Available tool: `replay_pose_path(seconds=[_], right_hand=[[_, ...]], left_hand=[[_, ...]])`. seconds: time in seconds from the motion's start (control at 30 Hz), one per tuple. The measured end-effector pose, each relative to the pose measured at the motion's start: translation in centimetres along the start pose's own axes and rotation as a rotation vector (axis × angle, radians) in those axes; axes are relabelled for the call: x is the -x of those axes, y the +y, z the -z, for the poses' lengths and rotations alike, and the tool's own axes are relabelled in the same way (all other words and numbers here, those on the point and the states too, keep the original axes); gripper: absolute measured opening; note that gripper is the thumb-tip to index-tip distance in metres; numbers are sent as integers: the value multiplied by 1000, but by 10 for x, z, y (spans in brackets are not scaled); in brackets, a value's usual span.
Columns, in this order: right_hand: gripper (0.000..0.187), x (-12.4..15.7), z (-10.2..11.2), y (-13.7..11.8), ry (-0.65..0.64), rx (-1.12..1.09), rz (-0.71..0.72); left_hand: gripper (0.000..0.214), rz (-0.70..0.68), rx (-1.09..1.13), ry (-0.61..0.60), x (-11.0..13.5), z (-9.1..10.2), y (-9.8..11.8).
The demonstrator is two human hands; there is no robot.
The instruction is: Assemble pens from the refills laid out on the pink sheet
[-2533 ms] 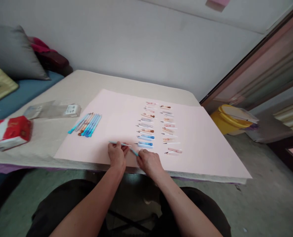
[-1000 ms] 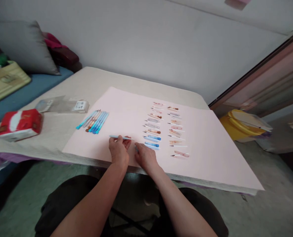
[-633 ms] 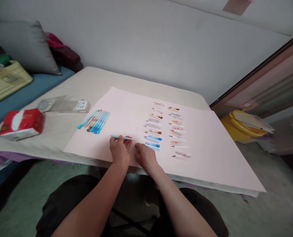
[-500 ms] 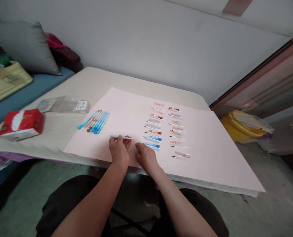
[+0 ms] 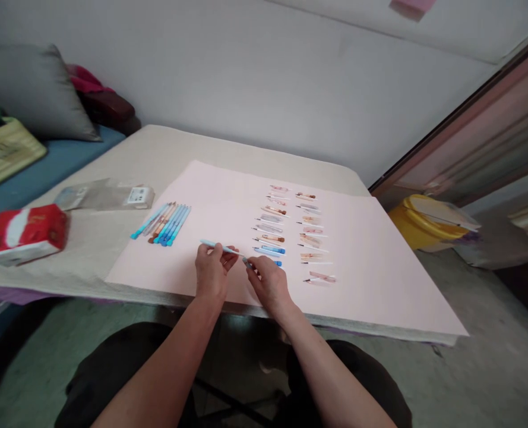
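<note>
My left hand (image 5: 211,273) pinches a light-blue pen barrel (image 5: 214,245) above the pink sheet, and a thin whitish end of it points right. My right hand (image 5: 270,284) is closed on a small greyish pen part (image 5: 246,262), held close to that thin end; whether the two touch I cannot tell. A bunch of blue, brown and pale pens (image 5: 168,224) lies left of my hands. To the right, pen parts are laid out in two columns: a nearer column (image 5: 270,229), partly covered by my right hand at its lower end, and a farther column (image 5: 312,241).
The pink sheet (image 5: 379,279) covers much of the cloth-covered table (image 5: 228,151). On the left are a red tissue pack (image 5: 27,233) and a clear plastic bag (image 5: 101,195). A yellow bucket (image 5: 413,223) stands beyond the right edge, and a wall rises behind.
My right hand has lifted slightly and brought the small greyish part up to the pen's thin end. My left hand has tilted the barrel a little. The view has shifted slightly right.
</note>
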State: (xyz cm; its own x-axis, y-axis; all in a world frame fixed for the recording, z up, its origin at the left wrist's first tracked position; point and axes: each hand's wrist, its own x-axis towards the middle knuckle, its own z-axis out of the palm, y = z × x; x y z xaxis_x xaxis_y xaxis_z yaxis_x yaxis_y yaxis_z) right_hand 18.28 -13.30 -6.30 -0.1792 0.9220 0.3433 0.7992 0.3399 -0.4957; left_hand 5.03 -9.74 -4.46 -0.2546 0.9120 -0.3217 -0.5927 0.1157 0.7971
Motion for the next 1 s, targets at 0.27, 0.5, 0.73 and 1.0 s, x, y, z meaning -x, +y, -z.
replay_pose_path(seconds=[0.27, 0.5, 0.73, 1.0], right_hand=[[17, -7, 3, 6, -12, 41, 42], [23, -9, 3, 6, -15, -242, -24], [22, -10, 3, 7, 5, -324, -9], [20, -11, 2, 6, 28, -372, 1]], left_hand=[[10, 73, -69, 8, -2, 0, -7], [11, 112, -145, 8, 1, 0, -6], [12, 91, -165, -14, 3, -2, -3], [13, 48, -117, -6, 5, -2, -2]])
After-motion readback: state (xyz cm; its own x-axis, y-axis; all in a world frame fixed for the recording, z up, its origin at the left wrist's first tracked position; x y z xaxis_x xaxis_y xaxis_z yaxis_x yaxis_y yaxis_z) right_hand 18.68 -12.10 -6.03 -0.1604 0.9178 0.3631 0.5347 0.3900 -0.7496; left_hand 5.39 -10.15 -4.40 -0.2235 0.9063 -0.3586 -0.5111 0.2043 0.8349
